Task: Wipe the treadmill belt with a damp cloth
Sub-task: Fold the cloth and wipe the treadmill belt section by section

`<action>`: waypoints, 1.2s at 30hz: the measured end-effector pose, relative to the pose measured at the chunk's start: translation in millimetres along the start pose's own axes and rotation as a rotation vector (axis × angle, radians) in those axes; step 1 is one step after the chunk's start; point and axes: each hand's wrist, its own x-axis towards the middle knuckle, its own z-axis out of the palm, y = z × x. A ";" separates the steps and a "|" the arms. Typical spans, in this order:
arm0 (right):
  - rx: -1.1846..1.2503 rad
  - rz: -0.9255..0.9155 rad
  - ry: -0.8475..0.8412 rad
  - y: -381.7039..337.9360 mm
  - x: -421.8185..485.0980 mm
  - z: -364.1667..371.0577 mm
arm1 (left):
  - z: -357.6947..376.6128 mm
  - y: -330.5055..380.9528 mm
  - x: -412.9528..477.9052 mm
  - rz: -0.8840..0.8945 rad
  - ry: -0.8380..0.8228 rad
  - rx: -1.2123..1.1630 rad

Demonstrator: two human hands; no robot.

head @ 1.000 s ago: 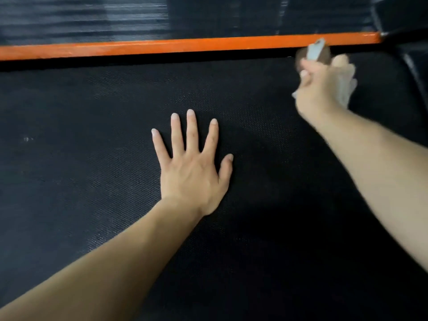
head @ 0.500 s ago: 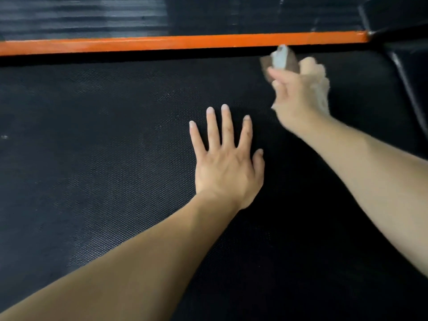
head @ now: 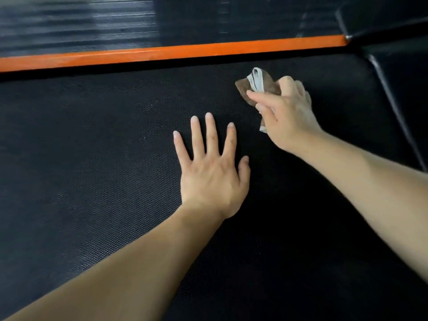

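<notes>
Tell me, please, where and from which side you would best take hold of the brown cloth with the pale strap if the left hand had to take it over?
Grip the bunched brown cloth at its free corner beside the pale strap, coming from the left. That end pokes out clear of the right hand, which covers the rest. The left hand lies flat on the black textured belt on that side.

No legible text, label, brand, number or sign is shown. The belt [head: 92,158] is plain, textured black; the orange strip [head: 162,53] is unmarked. The white band on the cloth [head: 254,86] is seen as blank.
</notes>
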 end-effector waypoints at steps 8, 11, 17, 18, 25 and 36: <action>-0.027 0.321 0.052 12.9 -11.6 -4.8 | 0.4 -0.4 0.0 0.004 -0.007 0.009; 0.014 0.072 0.003 -2.7 -48.1 -3.8 | -1.0 -0.5 0.1 0.001 -0.023 0.024; -0.054 0.406 0.051 40.7 -37.9 -21.7 | 0.3 -1.5 -1.2 0.000 -0.020 0.028; -0.060 0.432 0.054 32.2 -41.0 -19.9 | -0.1 -1.0 -0.9 -0.002 -0.024 0.031; -0.053 0.067 -0.020 15.1 -88.2 -19.3 | 0.1 -0.5 -0.7 -0.005 -0.016 0.064; -0.005 0.029 -0.059 -3.4 -140.4 -25.7 | -2.1 5.5 -10.9 -0.027 -0.049 0.067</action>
